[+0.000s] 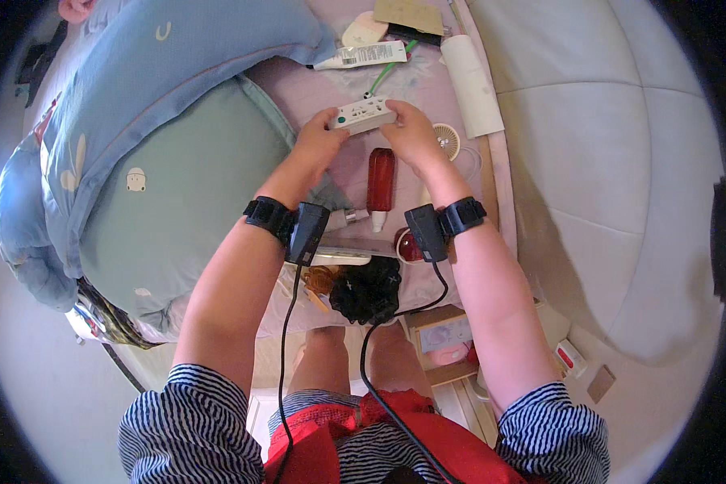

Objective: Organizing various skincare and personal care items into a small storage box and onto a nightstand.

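Observation:
A white power strip (pixel 363 115) with several sockets and a green button is held level above the bed. My left hand (pixel 322 140) grips its left end, thumb at the front edge. On the right end, my right hand (pixel 416 134) has the same kind of hold. Just below the strip lies a red bottle (pixel 381 181) with a white cap. A small round fan (pixel 446 141) with a pale grille sits beside my right wrist. Behind the strip is a green cord (pixel 387 75), and a white squeeze tube (pixel 363 55) lies across it.
Green bedding (pixel 187 181) and a blue pillow (pixel 175 72) fill the left side. A white paper roll (pixel 473 88) lies by the bed's right edge. Nearer me are a black scrunchie (pixel 366 290) and an open drawer (pixel 444 380). Black cables (pixel 285 363) hang from both wrist devices.

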`<control>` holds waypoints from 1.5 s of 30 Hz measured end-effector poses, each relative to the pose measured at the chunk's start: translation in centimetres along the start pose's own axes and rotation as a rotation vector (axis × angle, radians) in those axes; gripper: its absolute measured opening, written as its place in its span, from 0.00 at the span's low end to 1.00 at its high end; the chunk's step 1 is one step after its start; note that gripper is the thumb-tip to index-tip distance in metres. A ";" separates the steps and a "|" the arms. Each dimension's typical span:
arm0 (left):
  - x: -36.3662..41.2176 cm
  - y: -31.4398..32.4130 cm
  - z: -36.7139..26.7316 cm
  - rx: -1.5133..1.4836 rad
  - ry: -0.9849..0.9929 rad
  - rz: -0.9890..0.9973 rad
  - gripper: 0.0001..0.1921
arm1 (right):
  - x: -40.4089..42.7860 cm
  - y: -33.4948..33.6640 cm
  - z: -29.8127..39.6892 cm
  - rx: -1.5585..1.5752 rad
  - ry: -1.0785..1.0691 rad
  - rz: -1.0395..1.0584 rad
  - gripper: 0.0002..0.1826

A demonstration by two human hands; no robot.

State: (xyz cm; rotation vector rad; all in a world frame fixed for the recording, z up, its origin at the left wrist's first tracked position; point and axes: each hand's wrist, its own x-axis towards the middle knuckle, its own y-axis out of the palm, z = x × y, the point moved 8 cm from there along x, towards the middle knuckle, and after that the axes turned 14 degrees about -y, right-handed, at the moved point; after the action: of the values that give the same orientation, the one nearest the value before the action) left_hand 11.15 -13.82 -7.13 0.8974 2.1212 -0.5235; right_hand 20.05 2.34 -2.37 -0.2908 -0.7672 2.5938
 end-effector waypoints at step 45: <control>-21.5 -2.9 -1.7 0.497 0.296 -0.263 0.17 | -12.4 -1.1 5.9 0.559 0.095 0.097 0.14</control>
State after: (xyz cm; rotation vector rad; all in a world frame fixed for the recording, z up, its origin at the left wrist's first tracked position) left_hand 18.12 -23.97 10.84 1.0165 2.4427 -1.1514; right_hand 29.64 -5.17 4.13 -0.2787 0.0205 2.7297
